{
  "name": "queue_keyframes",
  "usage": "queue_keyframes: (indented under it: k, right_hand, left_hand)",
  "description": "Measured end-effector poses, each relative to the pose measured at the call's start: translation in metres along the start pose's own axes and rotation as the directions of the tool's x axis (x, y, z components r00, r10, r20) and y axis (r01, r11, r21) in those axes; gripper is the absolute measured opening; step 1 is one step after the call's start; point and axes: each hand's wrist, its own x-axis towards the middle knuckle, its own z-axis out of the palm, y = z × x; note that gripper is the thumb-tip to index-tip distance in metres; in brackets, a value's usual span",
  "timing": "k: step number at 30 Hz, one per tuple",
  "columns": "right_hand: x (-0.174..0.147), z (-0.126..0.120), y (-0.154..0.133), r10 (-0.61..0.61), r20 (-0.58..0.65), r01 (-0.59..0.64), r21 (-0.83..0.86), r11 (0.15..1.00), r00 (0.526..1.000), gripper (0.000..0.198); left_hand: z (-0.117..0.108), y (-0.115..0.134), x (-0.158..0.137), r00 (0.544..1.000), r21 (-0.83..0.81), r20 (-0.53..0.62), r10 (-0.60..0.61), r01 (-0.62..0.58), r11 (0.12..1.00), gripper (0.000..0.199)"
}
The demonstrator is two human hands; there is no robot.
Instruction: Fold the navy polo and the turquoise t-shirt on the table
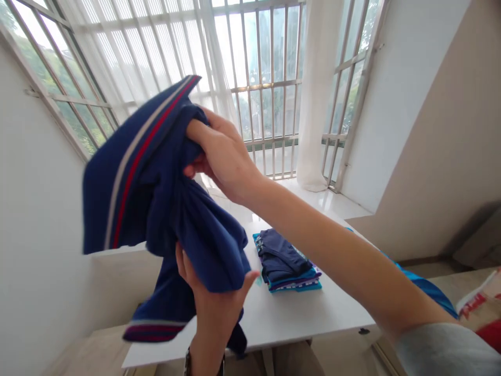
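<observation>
A navy blue garment (211, 230) with white and red stripes along its edges hangs bunched in the air before me. My right hand (223, 151) grips its upper part, the fingers partly tucked into the folds. Lower down, my left hand (215, 297), with a watch on the wrist, holds the bunched cloth from beneath, its thumb out to the right. One striped flap spreads to the upper left and another striped end droops at the lower left. The kind of garment cannot be made out. Folds hide some of my fingertips.
A stack of folded clothes (287, 258), dark navy on top with blue and purple below, lies on the white table (332, 308). Blue material (426, 287) and a printed bag (481, 303) are at the right. Barred windows with a white curtain (313, 94) stand behind.
</observation>
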Motion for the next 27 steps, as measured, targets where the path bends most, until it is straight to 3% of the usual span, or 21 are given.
queue_keyframes:
  k: [3,5,6,7,8,9,12,14,16,17,20,23,25,26,27]
  right_hand:
    - [0.009,-0.003,0.007,0.091,0.104,-0.101,0.094,0.990,0.990,0.020]
    - [0.002,-0.027,0.031,0.126,0.109,-0.121,-0.049,0.991,0.986,0.035]
    - [-0.008,-0.043,0.048,0.151,0.081,-0.131,-0.206,0.970,0.985,0.048]
    - [-0.022,-0.061,0.067,0.209,0.035,-0.171,-0.455,0.874,0.977,0.059]
    - [-0.042,-0.080,0.086,0.273,-0.053,-0.229,-0.709,0.667,0.960,0.061]
    - [-0.066,-0.097,0.106,0.314,-0.090,-0.261,-0.786,0.560,0.945,0.057]
    - [-0.146,-0.133,0.155,0.447,-0.163,-0.331,-0.885,0.328,0.880,0.026]
    - [-0.192,-0.143,0.176,0.497,-0.243,-0.380,-0.904,0.195,0.833,0.018]
    - [-0.219,-0.148,0.189,0.498,-0.312,-0.418,-0.901,0.115,0.809,0.005]
    - [-0.224,-0.150,0.193,0.492,-0.336,-0.436,-0.894,0.100,0.803,0.009]
    - [-0.212,-0.159,0.191,0.461,-0.365,-0.480,-0.863,0.159,0.809,0.020]
    - [-0.175,-0.158,0.172,0.402,-0.349,-0.487,-0.813,0.319,0.846,0.026]
    - [-0.145,-0.141,0.153,0.378,-0.317,-0.479,-0.729,0.489,0.870,0.034]
    - [-0.130,-0.127,0.143,0.365,-0.300,-0.472,-0.540,0.696,0.881,0.032]
    - [-0.116,-0.112,0.132,0.362,-0.245,-0.427,-0.313,0.848,0.899,0.028]
  left_hand:
    - [-0.004,-0.032,0.020,0.991,0.139,-0.109,0.076,-0.060,0.988,0.105]
    - [-0.014,-0.058,0.035,0.995,0.115,-0.066,0.070,-0.062,0.991,0.090]
    - [-0.018,-0.071,0.040,0.998,0.125,-0.039,0.050,-0.045,0.991,0.087]
    - [-0.022,-0.085,0.044,1.000,0.151,-0.010,0.021,-0.019,0.988,0.085]
    - [-0.025,-0.099,0.045,1.000,0.187,0.027,-0.011,0.006,0.982,0.085]
    - [-0.027,-0.113,0.043,0.996,0.229,0.073,-0.044,0.026,0.973,0.084]
    - [-0.024,-0.156,0.020,0.949,0.394,0.253,-0.187,0.075,0.916,0.074]
    - [-0.018,-0.179,-0.003,0.876,0.531,0.360,-0.320,0.090,0.843,0.066]
    - [-0.011,-0.195,-0.023,0.803,0.624,0.450,-0.391,0.031,0.781,0.057]
    - [-0.008,-0.198,-0.030,0.780,0.652,0.483,-0.397,-0.017,0.758,0.053]
    - [-0.001,-0.191,-0.033,0.795,0.659,0.516,-0.320,-0.129,0.741,0.045]
    - [0.008,-0.155,-0.021,0.842,0.453,0.521,-0.136,-0.138,0.881,0.048]
    - [0.020,-0.121,-0.017,0.824,0.191,0.567,-0.013,-0.115,0.975,0.057]
    - [0.029,-0.103,-0.017,0.805,0.075,0.593,0.025,-0.086,0.993,0.064]
    - [0.038,-0.087,-0.019,0.806,-0.010,0.590,0.044,-0.047,0.999,0.073]
